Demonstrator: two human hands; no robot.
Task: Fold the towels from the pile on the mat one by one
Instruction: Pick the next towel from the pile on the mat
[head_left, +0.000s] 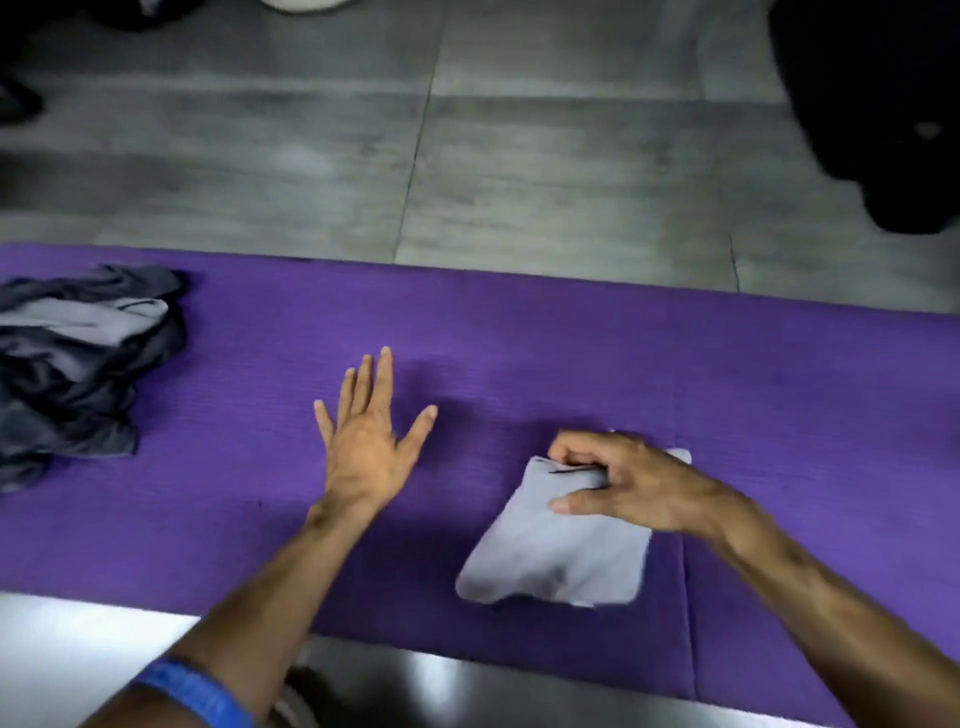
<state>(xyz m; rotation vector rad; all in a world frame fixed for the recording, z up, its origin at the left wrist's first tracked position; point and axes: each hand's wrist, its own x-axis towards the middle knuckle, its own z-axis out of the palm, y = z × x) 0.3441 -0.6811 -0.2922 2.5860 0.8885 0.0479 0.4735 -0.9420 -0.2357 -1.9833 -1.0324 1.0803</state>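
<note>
Towels remain piled (78, 364) at frame left (several unfolded); right hand (623, 483) pinches one folded towel (561, 556) lower right, left hand (366, 436) spread flat.

Grey tiled floor (519, 156)

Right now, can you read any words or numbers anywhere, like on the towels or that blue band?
No text here can be read.
Blue wristband on the left arm: it may carry faint marks, but they are too blurred to read.
Folded grey towel under the right hand: a short dark mark near the fingers, not letters I can make out.
Pile of towels and purple mat: no writing shows.
</note>
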